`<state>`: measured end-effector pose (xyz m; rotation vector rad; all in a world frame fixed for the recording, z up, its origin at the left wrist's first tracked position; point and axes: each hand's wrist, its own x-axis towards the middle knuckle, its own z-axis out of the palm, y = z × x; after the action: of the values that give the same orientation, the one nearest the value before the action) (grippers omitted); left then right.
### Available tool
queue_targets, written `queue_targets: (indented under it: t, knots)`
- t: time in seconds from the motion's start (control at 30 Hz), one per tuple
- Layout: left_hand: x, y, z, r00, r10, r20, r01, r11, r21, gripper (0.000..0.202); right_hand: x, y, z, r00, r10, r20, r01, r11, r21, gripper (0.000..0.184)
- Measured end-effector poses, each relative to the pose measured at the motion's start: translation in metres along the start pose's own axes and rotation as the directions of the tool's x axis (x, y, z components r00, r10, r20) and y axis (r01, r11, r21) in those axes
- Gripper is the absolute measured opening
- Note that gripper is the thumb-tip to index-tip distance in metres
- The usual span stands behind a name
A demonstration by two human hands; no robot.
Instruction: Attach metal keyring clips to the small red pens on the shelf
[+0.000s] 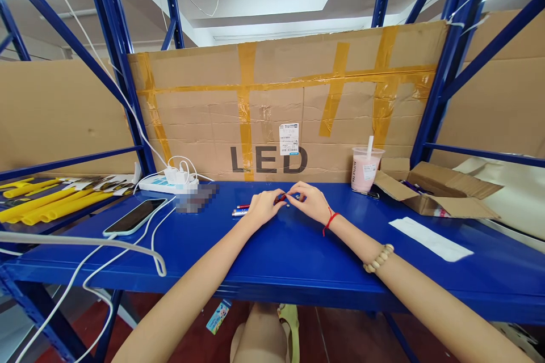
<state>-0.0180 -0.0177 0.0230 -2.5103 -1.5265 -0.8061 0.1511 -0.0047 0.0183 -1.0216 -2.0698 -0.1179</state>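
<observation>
Head view gives me the work at mid-step, as I judge it: a small red piece (pixel 281 198) sits between the person's two hands, above the middle of the blue worktop (pixel 272 255), toward its back. Just beside the left hand (pixel 264 207) lie a slim red stick (pixel 243 206) and a silvery-blue one (pixel 239 212), side by side. Whether those two are finished or waiting their turn, I cannot tell, so I can't put a count on what is done. The piece in hand looks unfinished to me, since both hands are busy with it. Over on the right, an open cardboard box (pixel 460 208) has some dark, purplish things inside, too small to make out from here.

As for the pose, both forearms reach forward from the near edge and slant inward, so the hands meet at the fingertips. The left hand is bent over, thumb and fingers pinched on the red piece. The right hand (pixel 310 202), a red string (pixel 330 221) round its wrist, arches with knuckles raised, thumb and forefinger tips closed on the piece's other end. Neither palm seems to press flat down.
</observation>
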Motion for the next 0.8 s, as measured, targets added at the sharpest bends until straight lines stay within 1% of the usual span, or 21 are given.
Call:
queue_targets:
  t: [0.13,0.27,0.37,0.47,0.53,0.6,0.7,0.8]
  knots:
    - [-0.001,0.002,-0.001,1.0,0.022,-0.005,-0.022,1.0,0.007,0.023,0.0,0.0,0.002,0.999,-0.013,0.033,0.013,1.0,0.006,0.021]
    - [-0.001,0.003,-0.001,1.0,0.019,0.009,-0.019,1.0,0.017,0.023,0.0,0.001,0.002,0.999,-0.009,0.052,0.01,1.0,-0.012,0.021]
    - [0.0,0.003,-0.001,1.0,0.002,0.004,-0.003,1.0,0.024,0.023,-0.001,-0.001,0.001,0.999,0.034,0.037,-0.033,0.999,-0.026,0.021]
    - [0.001,0.003,-0.001,0.999,-0.048,-0.015,0.048,0.998,0.029,0.023,-0.001,-0.003,-0.001,0.995,0.095,0.011,-0.095,0.995,-0.026,0.025]
    - [0.001,0.003,-0.001,0.996,-0.082,-0.024,0.082,0.996,0.025,0.022,-0.001,-0.003,-0.002,0.993,0.118,0.007,-0.117,0.992,-0.049,0.024]
    - [0.001,0.003,0.0,0.995,-0.096,-0.026,0.097,0.995,0.02,0.022,-0.001,-0.001,0.0,0.991,0.121,0.053,-0.116,0.989,-0.087,0.02]
    - [0.001,0.002,0.0,0.996,-0.086,-0.025,0.087,0.996,0.016,0.023,-0.001,0.007,0.005,0.976,0.114,0.186,-0.092,0.988,-0.121,0.017]
    - [0.0,0.003,0.0,0.997,-0.071,-0.027,0.072,0.997,0.009,0.022,-0.001,0.016,0.011,0.958,0.067,0.279,-0.048,0.996,-0.075,0.02]
